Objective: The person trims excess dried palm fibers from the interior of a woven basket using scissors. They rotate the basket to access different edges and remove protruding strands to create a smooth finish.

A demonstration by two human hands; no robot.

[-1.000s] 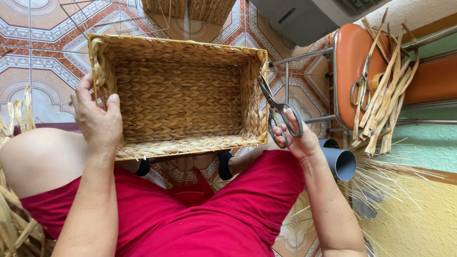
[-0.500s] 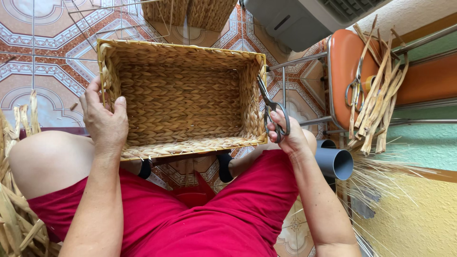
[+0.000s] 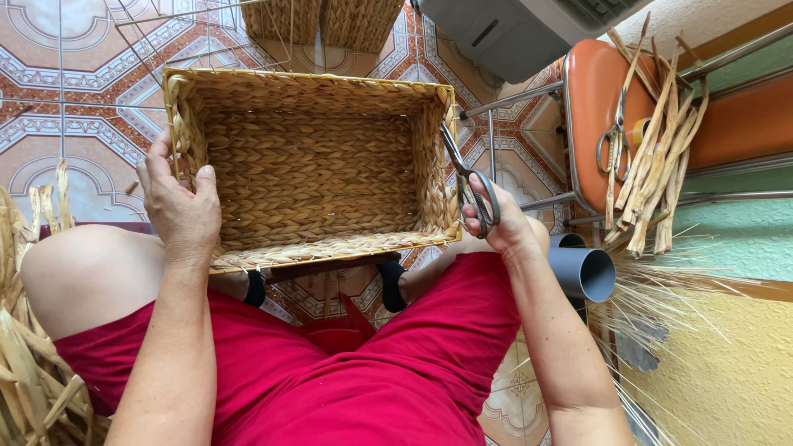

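Seen from above, a seated person in red shorts steadies one rectangular woven basket point(image 3: 310, 165) that rests on the knees, its open inside empty and facing up. The left hand point(image 3: 180, 211) clamps the basket's near left corner, thumb inside the rim, fingers wrapped over the outer wall and mostly hidden. The right hand point(image 3: 500, 223) is closed through the loops of one pair of metal scissors point(image 3: 469, 180); the blades point up along the basket's right wall, close together, and the tips are hard to separate from the weave. The feet are largely hidden under the basket, with only two dark straps showing. At the right stands one orange chair point(image 3: 591, 99), cut off by the frame edge, carrying a second pair of scissors point(image 3: 615, 136) and a bundle of flat dried strips point(image 3: 652, 177) too overlapped to count. One grey pipe point(image 3: 582, 272) lies beside the right knee, above a spray of thin straw point(image 3: 661, 301). More dried leaves point(image 3: 33, 363) sit cropped at the lower left, and two further woven pieces point(image 3: 322, 21) are cut off at the top, on the patterned tiled floor point(image 3: 66, 91)
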